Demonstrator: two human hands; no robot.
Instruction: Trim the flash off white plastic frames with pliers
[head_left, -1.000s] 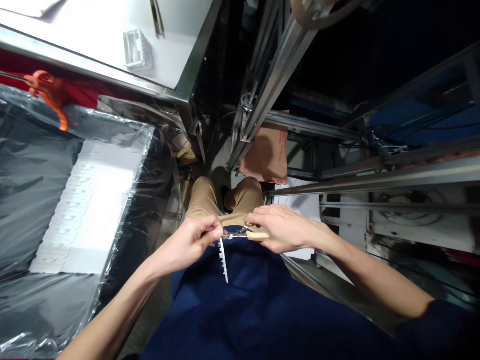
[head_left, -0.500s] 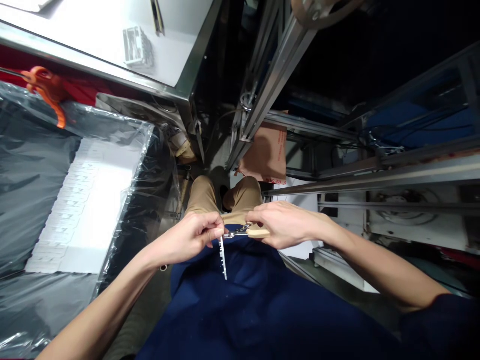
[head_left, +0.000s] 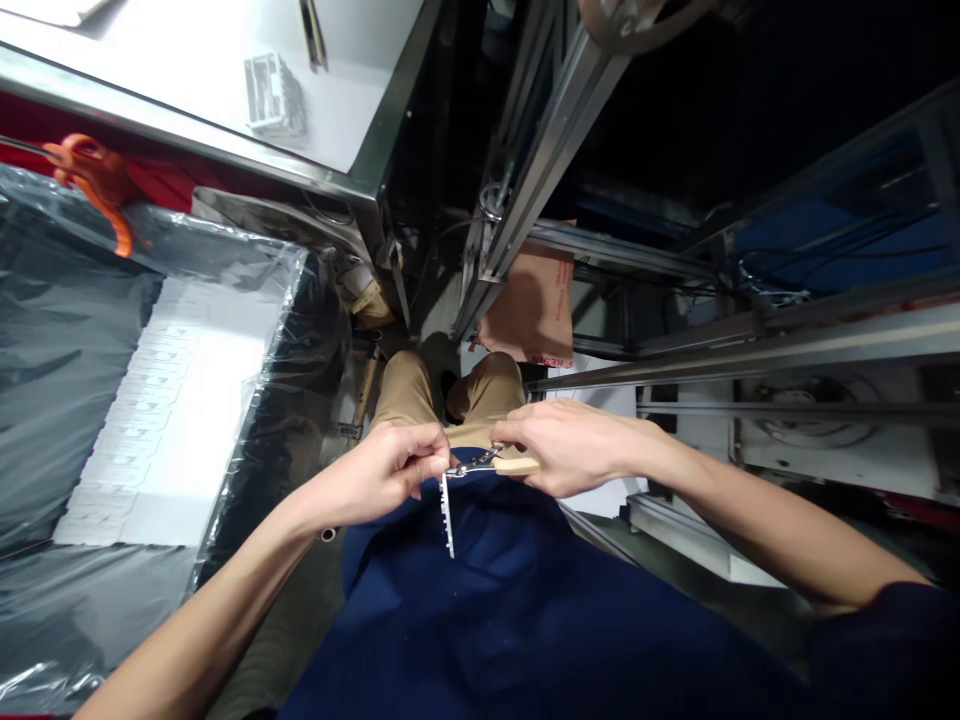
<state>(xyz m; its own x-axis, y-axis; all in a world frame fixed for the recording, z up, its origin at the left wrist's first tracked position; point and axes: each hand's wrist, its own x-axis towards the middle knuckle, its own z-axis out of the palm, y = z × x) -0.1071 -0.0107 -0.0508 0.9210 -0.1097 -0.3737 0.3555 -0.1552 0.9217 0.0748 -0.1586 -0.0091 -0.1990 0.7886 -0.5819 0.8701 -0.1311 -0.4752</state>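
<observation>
Between thumb and fingers, my left hand (head_left: 401,465) pinches the top of a thin white plastic part (head_left: 448,518), which hangs edge-on with small teeth along its left side. My right hand (head_left: 566,445) is closed around nippers (head_left: 514,466) with cream-coloured handles and metal jaws. The jaws point left and meet the part's upper end, right beside my left fingertips. Whether they touch the plastic is too small to tell. Both hands are in front of my lap, above the dark blue apron-like cloth.
At left, a box lined with clear plastic (head_left: 82,320) holds rows of white parts (head_left: 142,420). An orange clamp (head_left: 94,175) grips its back edge. A white-topped table (head_left: 360,110) bears a small stack of clear parts (head_left: 274,95). Metal framing (head_left: 555,150) and a brown paper bag (head_left: 529,305) lie ahead.
My hands, the nippers and the white part stay almost in the same place. Only my right forearm has shifted slightly.
</observation>
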